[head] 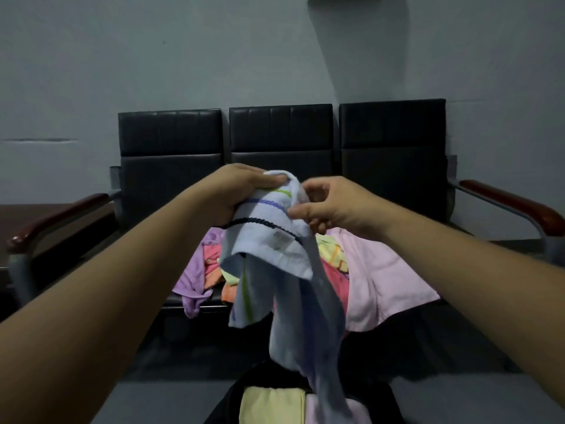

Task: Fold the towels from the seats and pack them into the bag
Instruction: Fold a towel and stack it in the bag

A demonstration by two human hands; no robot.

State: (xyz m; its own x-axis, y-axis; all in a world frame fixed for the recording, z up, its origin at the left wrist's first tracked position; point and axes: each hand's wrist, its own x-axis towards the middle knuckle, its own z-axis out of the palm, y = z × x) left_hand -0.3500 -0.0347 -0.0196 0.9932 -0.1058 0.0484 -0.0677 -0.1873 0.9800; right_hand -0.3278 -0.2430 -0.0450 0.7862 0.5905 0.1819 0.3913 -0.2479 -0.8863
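A pale blue towel (275, 240) with green, purple and dark stripes hangs in the air before the seats. My left hand (241, 188) grips its top, thumb over the cloth. My right hand (324, 206) pinches the towel's upper right edge with curled fingers. Its long tail droops down to the black bag (232, 393) on the floor, which holds a folded yellow towel (272, 405) and a pink one (357, 411). Behind lie loose towels on the seats: a purple one (192, 276), a large pink one (376, 280), and orange, red and yellow ones partly hidden.
A row of black seats (171, 148) stands against a grey wall, with dark red armrests at the left (55, 218) and right (513, 203). A dark table surface (24, 215) lies at the far left. Grey floor (171, 399) spreads around the bag.
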